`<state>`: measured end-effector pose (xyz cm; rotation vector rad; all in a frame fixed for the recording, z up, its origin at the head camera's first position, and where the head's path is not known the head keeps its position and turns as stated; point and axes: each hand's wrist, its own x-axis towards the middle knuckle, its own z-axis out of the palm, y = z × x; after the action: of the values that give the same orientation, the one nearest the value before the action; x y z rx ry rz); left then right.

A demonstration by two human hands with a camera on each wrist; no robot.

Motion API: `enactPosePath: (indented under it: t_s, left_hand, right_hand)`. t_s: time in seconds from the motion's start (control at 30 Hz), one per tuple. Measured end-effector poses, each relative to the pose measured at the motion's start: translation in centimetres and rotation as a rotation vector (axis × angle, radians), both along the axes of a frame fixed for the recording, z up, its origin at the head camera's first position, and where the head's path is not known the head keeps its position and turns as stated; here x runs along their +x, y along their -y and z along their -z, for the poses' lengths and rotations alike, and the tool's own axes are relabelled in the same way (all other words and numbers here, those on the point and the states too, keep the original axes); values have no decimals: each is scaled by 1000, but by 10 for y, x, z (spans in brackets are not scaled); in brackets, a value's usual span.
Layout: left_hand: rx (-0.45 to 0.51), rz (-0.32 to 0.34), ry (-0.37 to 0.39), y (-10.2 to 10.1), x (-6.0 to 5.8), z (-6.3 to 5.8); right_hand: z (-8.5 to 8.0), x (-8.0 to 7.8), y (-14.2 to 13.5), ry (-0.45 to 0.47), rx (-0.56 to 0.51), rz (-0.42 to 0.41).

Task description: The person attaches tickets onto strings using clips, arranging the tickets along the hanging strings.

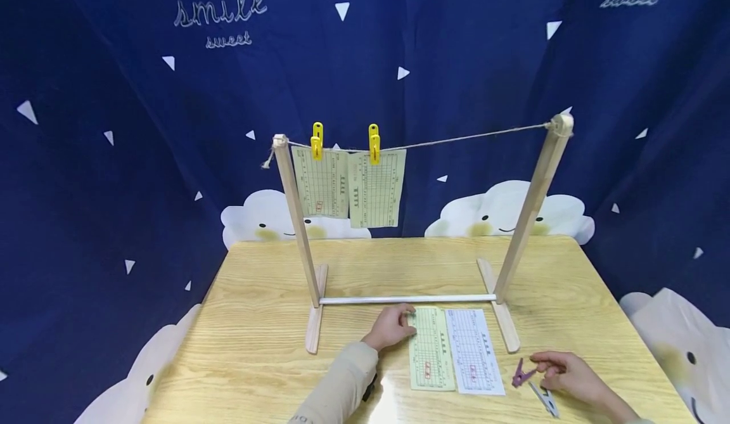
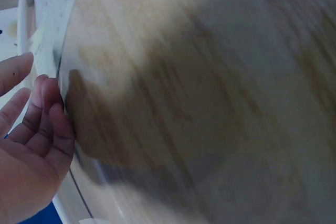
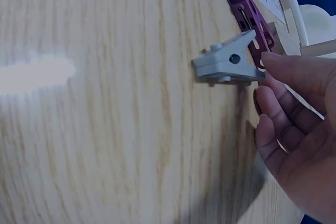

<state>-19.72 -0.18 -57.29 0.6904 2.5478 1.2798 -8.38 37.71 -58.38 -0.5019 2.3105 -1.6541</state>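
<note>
Beside the upper left edge of a pale green printed slip (image 1: 431,348), my left hand (image 1: 392,326) rests with its fingers loosely bent. The left wrist view shows that hand (image 2: 37,140) with the thumb away from the bent fingers, near the paper's edge. A white printed slip (image 1: 474,351) lies against the green one's right side. My right hand (image 1: 569,376) is at a purple clothespin (image 1: 521,373), thumb and fingers parted around its near end. Next to it lies a grey clothespin (image 3: 226,62); in the right wrist view its handle end is close to the fingertips.
A wooden stand with a left post (image 1: 298,221) and right post (image 1: 533,208) carries a string (image 1: 467,137). Two yellow clothespins (image 1: 374,144) hold a left slip (image 1: 322,183) and a right slip (image 1: 376,189) on it. A white bar (image 1: 407,299) joins the feet.
</note>
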Motion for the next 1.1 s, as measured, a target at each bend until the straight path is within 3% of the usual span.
enactPosePath:
  t_s: [0.2,0.3,0.57,0.77,0.9,1.1]
  left_hand:
    - [-110,-55,-53,-3,1,5]
    - [-141,-63,-65,-2,1,5]
    - [-131,12,13,3,-2,6]
    - [-127,37,18,5,-3,7]
    - [-133,39,36,5,-3,5]
    - [-138,34,37,5,-2,4]
  right_hand:
    - [1,4,6,22,72,60]
    - [0,6,9,-12,115,82]
    - [1,12,18,-135,228,185]
    - [4,15,21,-209,302,247]
    - [2,15,23,-197,306,249]
    - [-2,18,24,-259,277,296]
